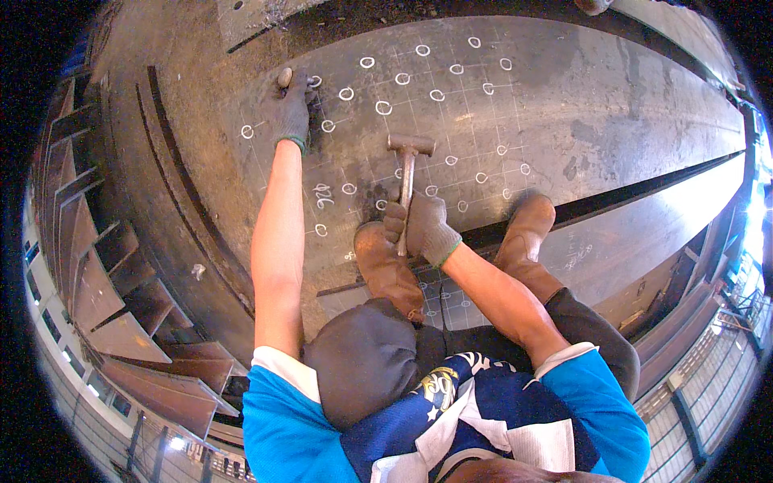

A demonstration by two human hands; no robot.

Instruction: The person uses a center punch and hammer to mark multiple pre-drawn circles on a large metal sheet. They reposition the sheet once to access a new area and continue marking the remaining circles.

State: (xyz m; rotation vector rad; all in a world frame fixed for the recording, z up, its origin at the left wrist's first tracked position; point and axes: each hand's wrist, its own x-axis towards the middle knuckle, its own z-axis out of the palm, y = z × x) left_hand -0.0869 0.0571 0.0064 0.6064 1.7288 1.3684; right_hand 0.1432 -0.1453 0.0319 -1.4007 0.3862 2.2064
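My left hand (pixel 288 113), in a dark glove, is closed at the far left of the marked steel plate (pixel 580 105). From its grip rises the rounded end of what looks like a metal punch (pixel 285 77); its lower part is hidden. A white chalk circle (pixel 315 81) lies just right of the fingers. My right hand (pixel 427 226), also gloved, is wrapped round the handle of a hammer (pixel 408 165). The hammer's head points away from me, above the plate. Chalk grid lines and several more circles cover the plate between and beyond my hands.
My brown boots (pixel 390 262) are near the plate's close edge, where a dark gap separates it from a second steel plate (pixel 636 229). Rusty steel pieces (pixel 133 298) stand at the left. A small plate with a hole (pixel 262 18) lies at the far side.
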